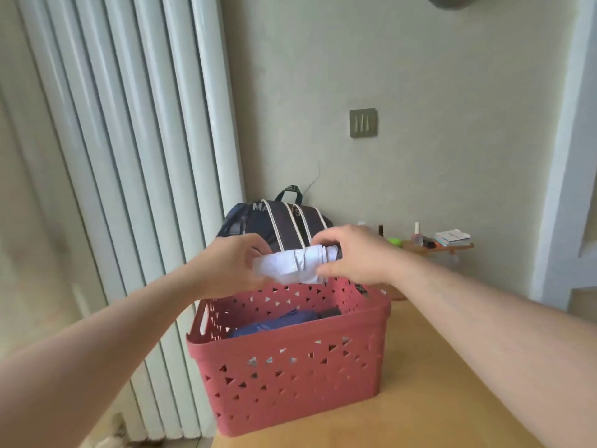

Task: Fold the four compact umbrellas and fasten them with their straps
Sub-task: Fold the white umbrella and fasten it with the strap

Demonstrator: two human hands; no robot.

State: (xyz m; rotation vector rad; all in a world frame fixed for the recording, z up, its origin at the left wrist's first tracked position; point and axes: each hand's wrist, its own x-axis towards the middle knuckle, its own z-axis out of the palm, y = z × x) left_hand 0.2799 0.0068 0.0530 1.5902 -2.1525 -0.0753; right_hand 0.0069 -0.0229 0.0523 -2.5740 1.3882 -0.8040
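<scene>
A pale wall [420,76] fills the upper right of the frame, ribbed white panels [129,140] the left, and a wooden table [436,367] the lower right. At the centre, the fingers of the left hand [232,263] curl round one end of a white umbrella [290,265], while the right hand [349,253] grips the other end, thumb below and fingers over the top. Both bare forearms reach in from the lower corners, meeting above the far rim of a red basket [290,373]. The umbrella is folded into a short, crumpled bundle lying crosswise, with a band of fabric round its middle. Inside the basket lies a blue umbrella [274,323], partly hidden by the wall. Behind the hands stands a dark backpack [281,218] against the wall.
</scene>
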